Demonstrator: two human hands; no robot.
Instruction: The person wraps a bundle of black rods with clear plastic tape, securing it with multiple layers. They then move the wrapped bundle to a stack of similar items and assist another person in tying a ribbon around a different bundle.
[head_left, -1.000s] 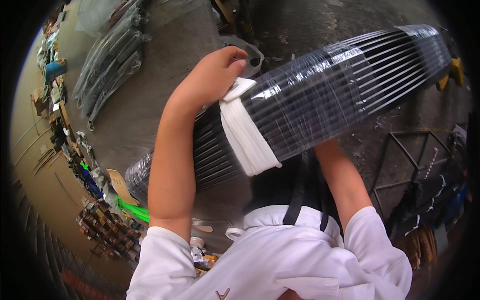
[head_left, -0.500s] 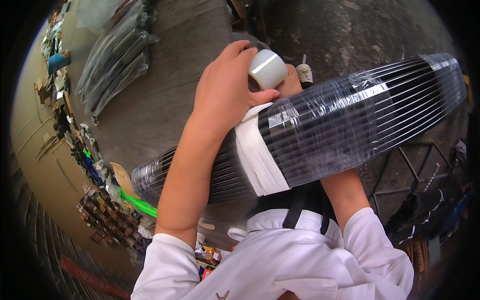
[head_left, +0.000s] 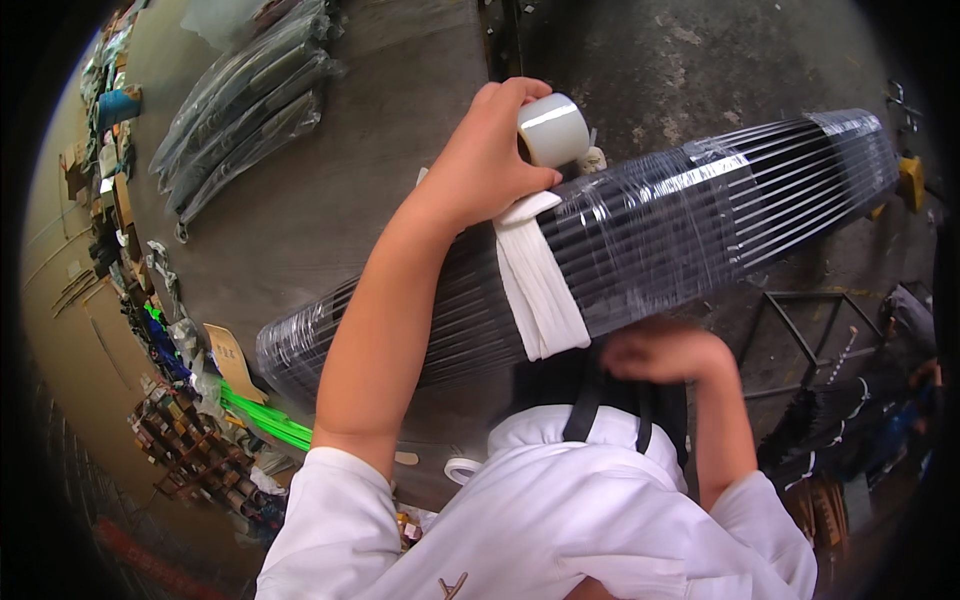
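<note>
A roll of clear tape (head_left: 562, 130) is gripped in my left hand (head_left: 490, 150), thumb and fingers at its sides. It is just beyond the far edge of a long bundle of thin dark rods (head_left: 650, 225), wrapped in clear film and slanting across in front of me. White cloth strip (head_left: 540, 285) circles the bundle's middle; my left thumb is close to its far end. My right hand (head_left: 665, 352) is at the bundle's near side, beside my waist. Motion smears its fingers, so their closing cannot be made out.
Film-wrapped dark bundles (head_left: 250, 100) lie on the grey table (head_left: 400, 80) at the far left. Bright green strips (head_left: 265, 415) and a ring-shaped white roll (head_left: 462, 470) are near my left arm. A metal frame (head_left: 805, 335) stands at the right.
My right hand has come from beneath the bundle's far side, by the tape roll, back to its near side. My left hand and the tape roll have shifted slightly right.
</note>
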